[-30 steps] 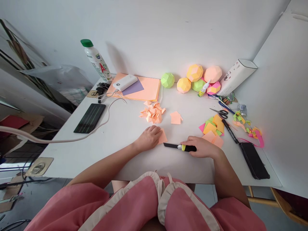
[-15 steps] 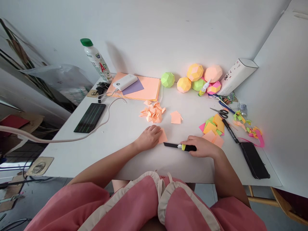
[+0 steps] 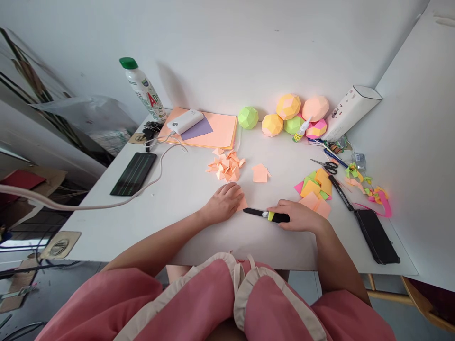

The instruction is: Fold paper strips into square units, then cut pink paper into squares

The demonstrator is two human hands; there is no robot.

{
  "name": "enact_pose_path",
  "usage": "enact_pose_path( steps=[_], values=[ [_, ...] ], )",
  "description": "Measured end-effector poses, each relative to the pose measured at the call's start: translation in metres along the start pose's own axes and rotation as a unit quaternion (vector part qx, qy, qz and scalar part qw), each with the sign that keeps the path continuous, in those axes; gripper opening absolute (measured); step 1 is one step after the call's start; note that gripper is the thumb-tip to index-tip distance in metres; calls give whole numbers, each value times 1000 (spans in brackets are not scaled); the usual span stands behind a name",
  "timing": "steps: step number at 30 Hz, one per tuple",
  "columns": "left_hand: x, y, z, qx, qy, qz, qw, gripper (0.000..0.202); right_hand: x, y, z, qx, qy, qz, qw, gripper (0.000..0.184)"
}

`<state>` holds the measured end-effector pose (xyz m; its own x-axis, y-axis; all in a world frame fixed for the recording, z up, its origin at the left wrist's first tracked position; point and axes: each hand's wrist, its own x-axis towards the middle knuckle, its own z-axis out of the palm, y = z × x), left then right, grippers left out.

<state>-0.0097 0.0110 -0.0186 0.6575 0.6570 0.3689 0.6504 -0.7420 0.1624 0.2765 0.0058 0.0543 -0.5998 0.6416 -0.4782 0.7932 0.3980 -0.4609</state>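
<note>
Under the fingers of my left hand (image 3: 222,203) lies a small peach paper piece (image 3: 242,205), pressed to the table, its right part sticking out. My right hand (image 3: 299,216) grips the black and yellow handle of a utility knife (image 3: 253,212). The knife's dark blade points left, and its tip is at the paper's lower right edge; whether they touch I cannot tell. Beyond my left hand is a heap of folded peach paper pieces (image 3: 226,166). Flat peach paper squares (image 3: 260,173) lie to the right of that heap.
Coloured paper pieces (image 3: 314,183), scissors (image 3: 329,166), a marker (image 3: 340,192) and a black case (image 3: 377,237) lie right. Paper balls (image 3: 248,117) line the wall. Back left are peach sheets (image 3: 222,132), a power bank (image 3: 185,121), a bottle (image 3: 145,92) and a phone (image 3: 133,174).
My left hand has shifted slightly right, its fingers now reaching further over the peach paper. The knife tip has moved a little up and to the right in my right hand.
</note>
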Motion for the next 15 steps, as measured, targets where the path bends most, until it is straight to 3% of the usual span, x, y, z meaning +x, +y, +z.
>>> enact_pose_path(
  steps=[4,10,15],
  values=[
    [-1,1,5,-27,-20,21,999,32,1,-1,0,-1,2,2,1000,58],
    [-8,6,5,28,-96,3,995,44,0,-2,1,0,4,3,1000,57],
    [-9,7,-2,31,-140,19,989,67,0,-3,0,-4,4,8,1000,57]
  ],
)
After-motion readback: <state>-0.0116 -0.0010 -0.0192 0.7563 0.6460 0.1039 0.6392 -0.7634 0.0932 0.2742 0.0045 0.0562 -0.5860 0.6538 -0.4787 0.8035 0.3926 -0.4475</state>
